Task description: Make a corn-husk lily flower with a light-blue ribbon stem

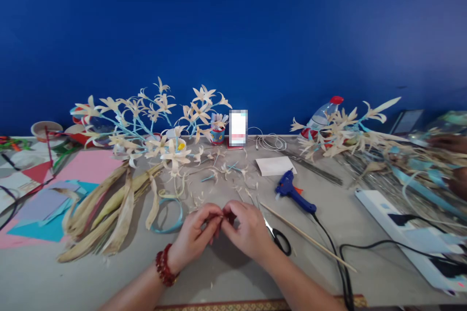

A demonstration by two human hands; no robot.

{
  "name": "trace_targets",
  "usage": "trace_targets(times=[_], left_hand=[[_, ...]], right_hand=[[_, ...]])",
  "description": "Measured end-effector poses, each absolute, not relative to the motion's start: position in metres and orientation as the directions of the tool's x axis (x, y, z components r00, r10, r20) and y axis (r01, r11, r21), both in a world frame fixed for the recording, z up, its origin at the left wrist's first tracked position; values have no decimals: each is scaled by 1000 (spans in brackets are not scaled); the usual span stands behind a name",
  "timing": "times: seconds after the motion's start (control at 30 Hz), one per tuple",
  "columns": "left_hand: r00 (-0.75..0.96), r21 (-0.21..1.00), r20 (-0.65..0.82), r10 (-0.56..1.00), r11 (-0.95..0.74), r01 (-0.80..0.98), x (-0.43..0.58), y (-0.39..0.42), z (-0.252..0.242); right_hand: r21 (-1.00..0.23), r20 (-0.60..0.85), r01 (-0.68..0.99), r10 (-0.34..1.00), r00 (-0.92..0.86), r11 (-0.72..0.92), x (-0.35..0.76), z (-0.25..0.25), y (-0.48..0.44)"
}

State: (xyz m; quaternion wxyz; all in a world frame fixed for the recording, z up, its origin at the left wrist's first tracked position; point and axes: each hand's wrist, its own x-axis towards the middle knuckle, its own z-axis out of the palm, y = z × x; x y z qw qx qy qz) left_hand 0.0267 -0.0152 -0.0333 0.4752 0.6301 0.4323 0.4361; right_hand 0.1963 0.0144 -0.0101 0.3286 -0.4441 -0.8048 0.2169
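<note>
My left hand and my right hand meet at the fingertips low in the middle of the view. Both are closed in a pinch, and whatever lies between the fingers is too small or hidden to name. Under my right wrist lies a pair of scissors with black handles, partly covered. Left of my left hand rests a coil of light blue tape. Just beyond the fingers, small husk scraps and little blue-stemmed pieces are scattered on the grey table.
Dried corn husks and coloured paper lie left. Husk flowers on blue stems stand behind. To the right are a blue glue gun, a wooden stick, a white power strip with cables, and another person's hand.
</note>
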Motion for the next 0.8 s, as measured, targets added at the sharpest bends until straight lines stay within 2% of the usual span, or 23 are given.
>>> trace_targets(times=[0.13,0.3,0.53,0.8], left_hand=[[255,970,147,956,-190,152,28,-14,-34],[243,997,7,970,-25,70,32,-13,-29],[259,981,-96,961,135,-140,34,-8,-21],[254,924,-165,953,239,-298,33,-3,-22]], right_hand=[[-583,341,612,844,-413,535,197,-10,13],[-572,339,606,832,-438,552,198,-9,15],[-526,382,597,796,-470,605,200,-12,18],[-607,430,486,774,-465,629,202,-5,17]])
